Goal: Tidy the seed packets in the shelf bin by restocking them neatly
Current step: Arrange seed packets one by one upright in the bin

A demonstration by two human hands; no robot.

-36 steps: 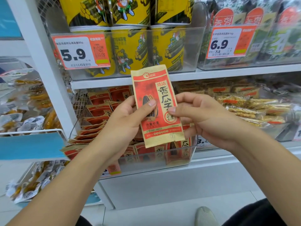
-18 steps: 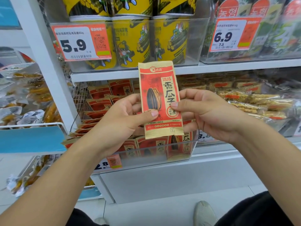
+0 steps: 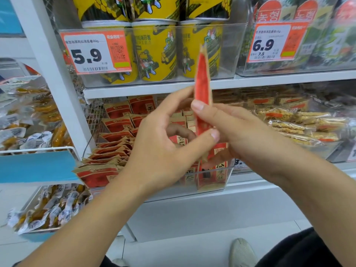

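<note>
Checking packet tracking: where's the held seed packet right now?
In the head view, centre: the seed packet stands upright and edge-on, pinched between the left hand and right hand, above the clear bin, in front of the yellow cans.

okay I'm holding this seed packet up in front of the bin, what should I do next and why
Probably lower the seed packet, which both hands hold edge-on above the clear bin, into the front row. The packets there stand upright, so it should slot in beside them.

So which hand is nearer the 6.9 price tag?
Right. The right hand is below the 6.9 price tag, slightly left of it; the left hand is farther left.
</note>
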